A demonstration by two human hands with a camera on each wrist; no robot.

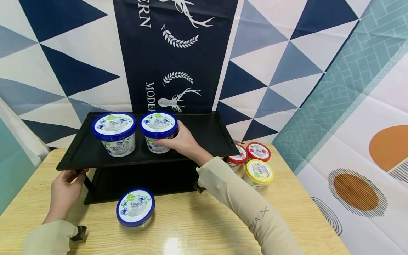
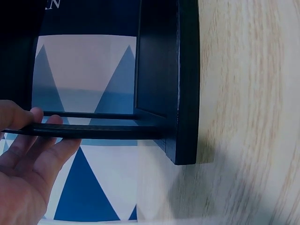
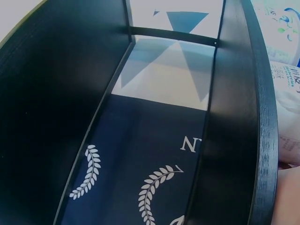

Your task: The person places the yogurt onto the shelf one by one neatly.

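A black two-tier shelf (image 1: 210, 132) stands on a wooden table (image 1: 197, 226). On its top tier are two blue-lidded cups. My right hand (image 1: 170, 140) grips the right one (image 1: 158, 124) by its side; the left one (image 1: 114, 126) stands free beside it. My left hand (image 1: 71, 175) holds the top tier's front left corner. In the left wrist view that hand (image 2: 44, 129) has its thumb over the shelf edge (image 2: 108, 132) and its fingers under it. The right wrist view looks along the shelf (image 3: 234, 140), with the held cup (image 3: 287, 77) at the frame's right edge.
A third blue-lidded cup (image 1: 135, 207) stands on the table in front of the shelf. To the shelf's right sit two red-lidded cups (image 1: 258, 151) and a yellow-lidded one (image 1: 259, 172). Patterned cloth (image 1: 287, 63) hangs behind and to the right.
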